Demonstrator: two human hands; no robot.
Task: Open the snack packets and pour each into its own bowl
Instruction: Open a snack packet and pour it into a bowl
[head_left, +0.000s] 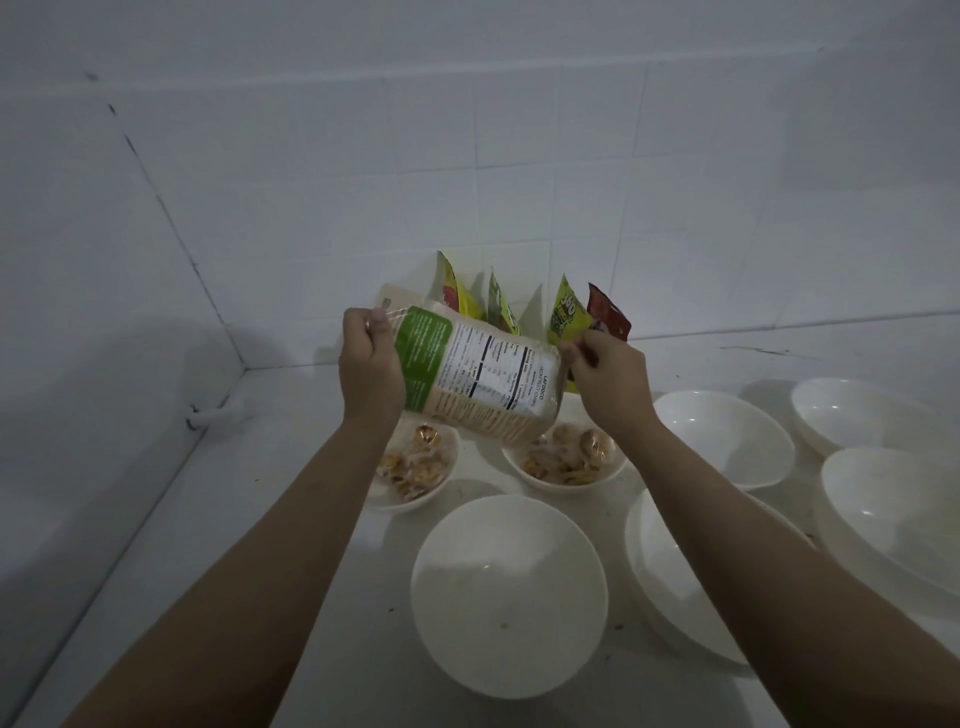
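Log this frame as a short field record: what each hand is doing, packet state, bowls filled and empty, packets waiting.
left hand: grips one end of the beige-and-green packet
right hand: pinches the packet's other end
packet state: held sideways above the bowls; whether it is open cannot be told
filled bowls: two, left and centre
empty bowls: five, nearest
waiting packets: four against the wall

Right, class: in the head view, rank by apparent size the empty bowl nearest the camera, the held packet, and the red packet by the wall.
1. Empty bowl nearest the camera, though nearness inflates it.
2. Held packet, gripped by the left hand and right hand.
3. Red packet, partly hidden, farthest away.
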